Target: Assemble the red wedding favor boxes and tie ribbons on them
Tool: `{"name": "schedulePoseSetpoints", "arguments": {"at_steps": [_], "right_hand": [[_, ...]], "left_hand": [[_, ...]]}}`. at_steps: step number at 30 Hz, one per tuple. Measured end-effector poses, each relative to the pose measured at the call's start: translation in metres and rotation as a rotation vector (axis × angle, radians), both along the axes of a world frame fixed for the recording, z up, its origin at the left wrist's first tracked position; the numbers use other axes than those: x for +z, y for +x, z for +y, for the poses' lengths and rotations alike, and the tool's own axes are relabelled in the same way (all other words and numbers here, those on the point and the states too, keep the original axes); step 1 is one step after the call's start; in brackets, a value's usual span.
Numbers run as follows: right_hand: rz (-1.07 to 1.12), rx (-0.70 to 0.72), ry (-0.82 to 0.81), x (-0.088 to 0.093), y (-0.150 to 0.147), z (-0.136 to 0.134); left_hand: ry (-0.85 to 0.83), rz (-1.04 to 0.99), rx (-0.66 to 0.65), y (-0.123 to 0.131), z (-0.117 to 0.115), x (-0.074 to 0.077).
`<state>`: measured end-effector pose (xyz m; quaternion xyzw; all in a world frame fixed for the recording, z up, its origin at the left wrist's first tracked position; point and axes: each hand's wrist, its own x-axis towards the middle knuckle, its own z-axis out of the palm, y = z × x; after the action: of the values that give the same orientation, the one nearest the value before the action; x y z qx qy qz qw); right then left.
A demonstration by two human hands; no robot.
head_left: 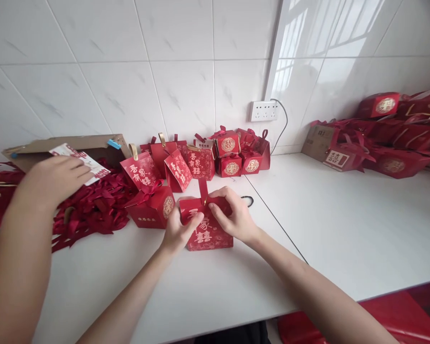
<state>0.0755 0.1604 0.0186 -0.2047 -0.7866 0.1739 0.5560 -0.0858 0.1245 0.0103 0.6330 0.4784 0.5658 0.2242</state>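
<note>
A red gift box [209, 234] with pale lettering and a ribbon loop [203, 191] on top stands on the white table in front of me. My left hand [179, 227] grips its left side, thumb against the front panel. On the right, my right hand [234, 215] pinches the upper edge beside the loop, fingers behind it and thumb in front. Just to the left is another red box [152, 208] with a gold round emblem and a ribbon bow.
At left, another person's hand [57, 179] holds a white and red printed card [80, 162] over a heap of dark red ribbons [96, 210]. Several red boxes [200, 160] stand by the wall, below a socket strip [264, 111]. More boxes [390, 160] are piled at right. A black loop [250, 200] lies near my right hand.
</note>
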Motion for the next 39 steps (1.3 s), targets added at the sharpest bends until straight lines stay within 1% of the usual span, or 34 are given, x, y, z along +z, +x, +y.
{"name": "schedulePoseSetpoints", "arguments": {"at_steps": [3,5,8,10,13,16,22,25,27,28,29,30,31,33,34,35,37,39], "right_hand": [[0.002,0.017,0.041,-0.001,-0.004,-0.003],[0.013,0.027,0.068,-0.002,-0.007,-0.004],[0.012,0.028,0.162,-0.005,-0.01,-0.005],[0.01,0.018,0.226,-0.006,-0.011,-0.006],[-0.006,0.002,0.268,-0.009,-0.011,-0.006],[-0.038,-0.003,0.271,-0.01,-0.011,-0.006],[-0.03,0.009,0.25,-0.009,-0.012,-0.01],[-0.026,0.053,0.235,-0.009,-0.009,-0.004],[0.021,0.036,0.166,-0.008,0.001,0.009],[0.015,-0.016,0.084,-0.008,0.008,0.018],[-0.04,-0.092,-0.029,-0.007,0.017,0.027],[-0.158,-0.188,-0.162,-0.007,0.027,0.037],[-0.326,-0.281,-0.295,-0.008,0.036,0.045],[-0.661,-0.4,-0.493,-0.011,0.05,0.058],[-0.765,-0.429,-0.541,-0.014,0.054,0.061],[-0.817,-0.448,-0.563,-0.017,0.056,0.064],[-0.823,-0.469,-0.557,-0.024,0.053,0.066],[-0.781,-0.513,-0.525,-0.029,0.043,0.07]], "left_hand": [[0.287,-0.019,0.149,0.002,0.001,0.005],[0.431,0.038,0.158,0.003,0.0,0.007],[0.553,0.159,0.124,0.001,-0.005,0.009],[0.571,0.196,0.111,-0.001,-0.009,0.009],[0.555,0.198,0.123,-0.002,-0.013,0.01],[0.552,0.203,0.15,0.0,-0.014,0.011],[0.648,0.24,0.172,0.003,-0.012,0.009],[0.631,0.24,0.168,0.003,-0.012,0.008],[0.619,0.231,0.166,0.003,-0.012,0.008],[0.619,0.228,0.167,0.004,-0.012,0.008],[0.623,0.227,0.168,0.004,-0.012,0.008],[0.627,0.228,0.17,0.004,-0.012,0.008],[0.631,0.229,0.173,0.004,-0.011,0.008],[0.633,0.226,0.171,0.004,-0.011,0.007],[0.632,0.22,0.17,0.004,-0.011,0.007],[0.631,0.214,0.169,0.004,-0.011,0.007],[0.632,0.208,0.167,0.004,-0.011,0.007],[0.633,0.214,0.169,0.004,-0.011,0.007]]}}
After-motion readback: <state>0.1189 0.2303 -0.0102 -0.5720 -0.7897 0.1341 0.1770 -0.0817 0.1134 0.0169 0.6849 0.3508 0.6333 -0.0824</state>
